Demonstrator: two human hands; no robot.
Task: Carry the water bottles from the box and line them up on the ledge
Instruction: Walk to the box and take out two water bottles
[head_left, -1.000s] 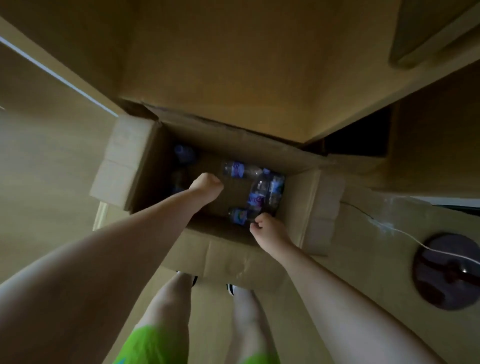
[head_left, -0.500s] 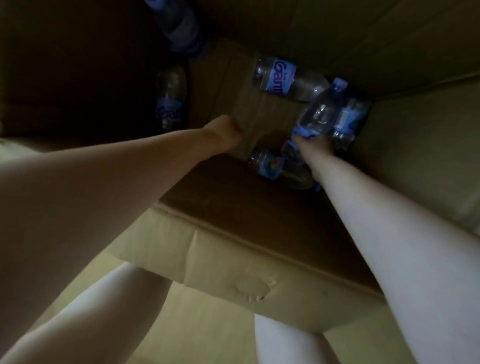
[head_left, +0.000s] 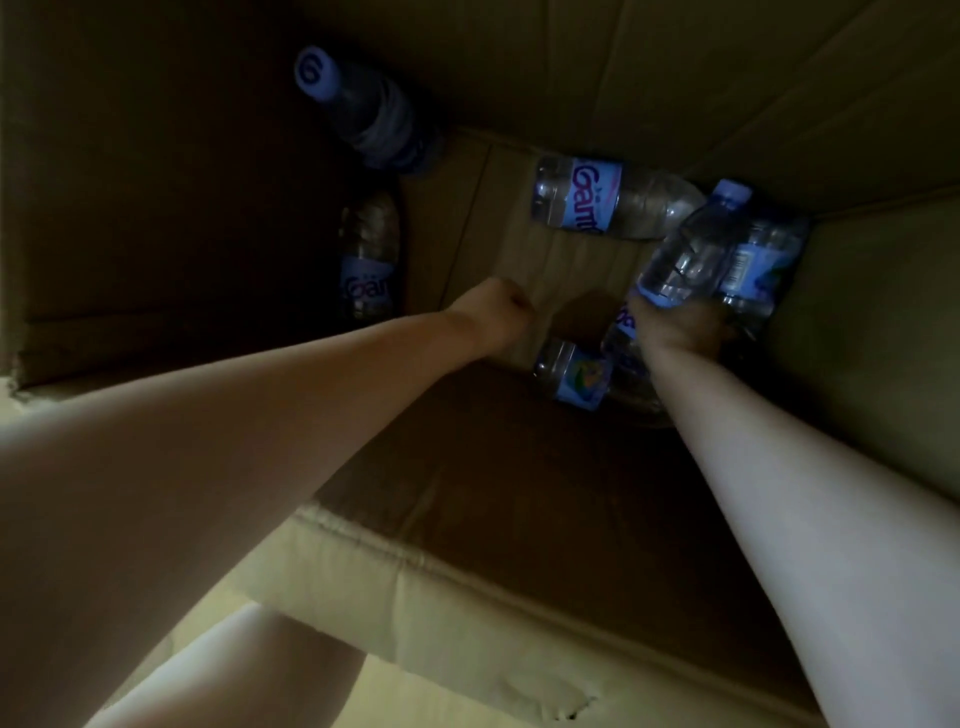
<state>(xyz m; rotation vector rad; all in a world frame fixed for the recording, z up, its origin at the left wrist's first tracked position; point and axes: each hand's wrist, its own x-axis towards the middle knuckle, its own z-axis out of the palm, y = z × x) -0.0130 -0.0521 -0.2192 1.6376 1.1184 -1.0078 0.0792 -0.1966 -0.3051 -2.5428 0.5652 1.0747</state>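
Since 0.5 s ago: right hand (head_left: 680, 325) has closed further round the tilted bottle (head_left: 691, 249); cap end now up off the box floor. Left hand (head_left: 493, 319): fist, curled, holds nothing, low inside the cardboard box (head_left: 467, 587). Other bottles in box: 1 flat at back wall (head_left: 608, 200); 1 flat under right wrist (head_left: 574, 376); 1 upright, back-left corner (head_left: 363, 114); 1 by left wall (head_left: 369, 260); 1 in right corner (head_left: 758, 265), partly hidden.

Bare box floor (head_left: 524, 260) lies open mid-box; bottles crowd the right corner (head_left: 753, 260), one lies along the far wall (head_left: 613, 200), two stand left (head_left: 369, 254).
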